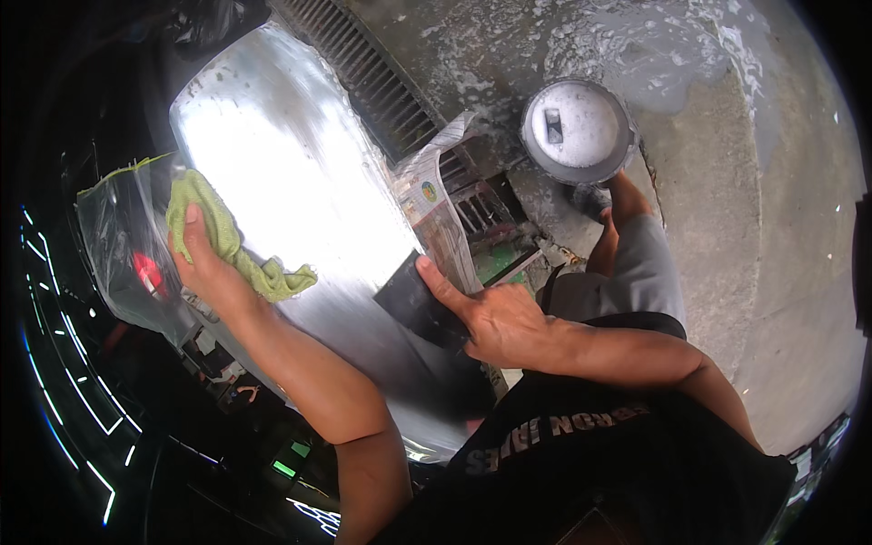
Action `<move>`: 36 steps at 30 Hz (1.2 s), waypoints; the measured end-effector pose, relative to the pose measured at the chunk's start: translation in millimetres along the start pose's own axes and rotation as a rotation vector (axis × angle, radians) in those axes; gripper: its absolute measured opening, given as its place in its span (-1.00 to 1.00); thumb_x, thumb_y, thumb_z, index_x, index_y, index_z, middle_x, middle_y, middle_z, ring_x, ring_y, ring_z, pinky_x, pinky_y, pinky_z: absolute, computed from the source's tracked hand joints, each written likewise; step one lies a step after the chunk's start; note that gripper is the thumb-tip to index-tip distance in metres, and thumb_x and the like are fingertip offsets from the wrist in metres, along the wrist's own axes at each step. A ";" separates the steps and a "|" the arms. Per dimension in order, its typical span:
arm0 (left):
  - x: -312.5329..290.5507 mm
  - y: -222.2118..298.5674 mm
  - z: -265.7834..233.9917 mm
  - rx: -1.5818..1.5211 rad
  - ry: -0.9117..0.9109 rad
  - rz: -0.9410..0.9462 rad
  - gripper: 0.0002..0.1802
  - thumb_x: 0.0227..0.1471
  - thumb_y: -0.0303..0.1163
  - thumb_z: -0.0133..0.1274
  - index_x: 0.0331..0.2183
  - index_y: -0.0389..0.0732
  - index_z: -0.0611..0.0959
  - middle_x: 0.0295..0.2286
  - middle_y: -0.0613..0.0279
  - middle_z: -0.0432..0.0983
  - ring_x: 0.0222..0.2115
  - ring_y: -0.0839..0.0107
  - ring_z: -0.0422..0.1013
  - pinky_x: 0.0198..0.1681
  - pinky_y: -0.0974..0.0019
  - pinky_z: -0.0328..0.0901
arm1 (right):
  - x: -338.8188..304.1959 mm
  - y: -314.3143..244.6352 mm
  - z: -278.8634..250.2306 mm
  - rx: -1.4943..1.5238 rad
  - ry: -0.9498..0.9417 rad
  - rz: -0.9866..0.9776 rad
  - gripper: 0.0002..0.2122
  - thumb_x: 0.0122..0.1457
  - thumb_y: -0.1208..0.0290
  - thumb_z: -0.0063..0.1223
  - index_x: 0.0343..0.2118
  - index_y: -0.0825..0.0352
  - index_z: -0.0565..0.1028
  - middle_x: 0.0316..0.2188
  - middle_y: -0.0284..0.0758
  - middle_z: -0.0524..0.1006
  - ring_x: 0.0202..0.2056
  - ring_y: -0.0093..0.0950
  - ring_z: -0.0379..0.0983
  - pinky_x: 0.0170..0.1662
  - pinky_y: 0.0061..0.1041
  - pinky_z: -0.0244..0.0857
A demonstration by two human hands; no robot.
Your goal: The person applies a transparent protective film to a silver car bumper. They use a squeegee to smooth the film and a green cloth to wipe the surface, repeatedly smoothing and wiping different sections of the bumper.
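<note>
My left hand (202,263) presses a crumpled green cloth (227,238) against the left edge of a large shiny metal sheet (300,191). My right hand (490,318) grips a flat black scraper-like tool (411,300) laid on the sheet's right side, index finger stretched along it. A folded printed newspaper (436,204) lies along the sheet's right edge, just beyond that tool.
A clear plastic bag (123,245) with something red inside hangs left of the cloth. A round bucket of soapy water (576,130) stands on wet concrete by my foot. A metal drain grate (381,86) runs behind the sheet. Dark machinery fills the lower left.
</note>
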State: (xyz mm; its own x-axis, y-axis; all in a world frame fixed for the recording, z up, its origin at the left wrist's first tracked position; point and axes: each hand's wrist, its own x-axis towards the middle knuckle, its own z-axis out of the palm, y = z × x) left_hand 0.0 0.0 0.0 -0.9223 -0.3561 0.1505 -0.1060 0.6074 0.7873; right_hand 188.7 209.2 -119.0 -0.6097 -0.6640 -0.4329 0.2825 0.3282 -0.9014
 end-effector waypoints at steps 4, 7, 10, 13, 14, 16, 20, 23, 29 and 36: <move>-9.2 -15.1 16.5 -0.075 0.044 -0.018 -0.44 0.28 -0.18 0.12 0.13 -0.41 0.56 -0.04 0.05 0.58 -0.06 0.29 0.51 0.03 0.27 0.39 | 19.4 27.3 -19.0 -0.098 0.388 -0.195 0.13 -0.10 0.54 0.24 0.54 0.28 -0.22 -0.65 -0.05 0.56 -0.56 0.08 0.55 -0.39 -0.01 0.49; -6.9 -17.0 15.7 -0.066 0.051 -0.007 -0.42 0.28 -0.14 0.13 0.11 -0.44 0.59 -0.03 0.03 0.59 -0.06 0.28 0.53 0.04 0.26 0.40 | 25.3 14.8 -34.7 -0.111 0.353 -0.142 0.08 -0.09 0.56 0.19 0.53 0.35 -0.17 -0.65 -0.02 0.55 -0.56 0.07 0.55 -0.41 -0.04 0.47; -7.8 -11.9 13.9 -0.063 0.051 0.002 -0.39 0.28 -0.11 0.13 0.11 -0.46 0.60 -0.02 0.03 0.60 -0.05 0.28 0.54 0.05 0.25 0.41 | 15.7 17.7 -26.1 -0.065 0.316 -0.138 0.07 -0.08 0.56 0.17 0.53 0.33 -0.17 -0.65 -0.02 0.56 -0.55 0.07 0.55 -0.42 -0.04 0.46; -5.5 -9.4 5.5 -0.023 0.030 -0.003 -0.39 0.29 -0.11 0.13 0.11 -0.45 0.60 -0.02 0.03 0.60 -0.05 0.28 0.54 0.07 0.25 0.41 | 28.8 9.1 -27.8 -0.026 0.386 -0.164 0.07 -0.09 0.57 0.17 0.53 0.31 -0.17 -0.64 -0.02 0.56 -0.54 0.06 0.56 -0.41 -0.04 0.47; -4.6 -8.5 2.2 -0.004 0.019 -0.005 -0.39 0.29 -0.11 0.13 0.12 -0.45 0.59 -0.01 0.03 0.60 -0.04 0.27 0.54 0.07 0.25 0.41 | 27.9 4.7 -31.5 -0.028 0.368 -0.157 0.07 -0.09 0.57 0.16 0.53 0.31 -0.16 -0.64 -0.03 0.56 -0.54 0.06 0.56 -0.41 -0.04 0.47; -5.0 -5.7 0.6 -0.019 0.012 -0.005 -0.43 0.29 -0.15 0.11 0.12 -0.44 0.57 -0.03 0.01 0.58 -0.06 0.26 0.53 0.04 0.24 0.42 | 23.7 2.6 -26.6 -0.060 0.338 -0.168 0.06 -0.09 0.58 0.16 0.53 0.31 -0.15 -0.63 -0.03 0.57 -0.53 0.05 0.57 -0.40 -0.05 0.48; -7.0 4.0 -0.7 -0.018 0.006 -0.013 -0.45 0.30 -0.19 0.11 0.12 -0.43 0.56 -0.03 0.00 0.58 -0.06 0.25 0.53 0.04 0.25 0.42 | 14.7 -2.4 -10.3 -0.024 0.314 -0.159 0.07 -0.08 0.58 0.15 0.54 0.26 -0.16 -0.60 0.00 0.58 -0.52 0.04 0.58 -0.37 -0.05 0.50; -3.3 2.0 -5.4 0.010 0.017 -0.040 -0.45 0.30 -0.19 0.11 0.13 -0.43 0.55 -0.02 0.00 0.57 -0.06 0.25 0.53 0.05 0.24 0.41 | 22.8 -3.4 -22.4 0.065 0.308 -0.151 0.08 -0.09 0.60 0.14 0.55 0.21 -0.18 -0.59 0.02 0.58 -0.51 0.05 0.58 -0.34 -0.06 0.51; -7.3 5.9 -0.2 -0.008 0.027 -0.027 -0.43 0.29 -0.18 0.11 0.14 -0.44 0.54 0.00 -0.01 0.56 -0.02 0.24 0.51 0.08 0.23 0.39 | 34.3 -0.6 -25.6 0.106 0.329 -0.177 0.09 -0.10 0.64 0.10 0.55 0.19 -0.20 -0.59 0.03 0.57 -0.50 0.07 0.58 -0.30 -0.09 0.50; -5.3 4.2 -3.2 -0.003 0.015 -0.025 -0.41 0.28 -0.17 0.12 0.15 -0.43 0.53 0.00 0.00 0.55 -0.02 0.25 0.50 0.08 0.22 0.38 | 33.1 -0.5 -27.3 0.131 0.329 -0.210 0.10 -0.12 0.66 0.07 0.55 0.18 -0.21 -0.61 0.06 0.55 -0.50 0.11 0.56 -0.29 -0.05 0.49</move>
State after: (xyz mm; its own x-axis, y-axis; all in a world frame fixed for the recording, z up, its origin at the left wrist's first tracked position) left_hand 5.7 2.2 4.5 -0.9138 -0.3813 0.1399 -0.1274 0.5961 0.7927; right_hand 148.2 205.4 -132.5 -0.8625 -0.4500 -0.2316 0.2058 0.1062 -0.9728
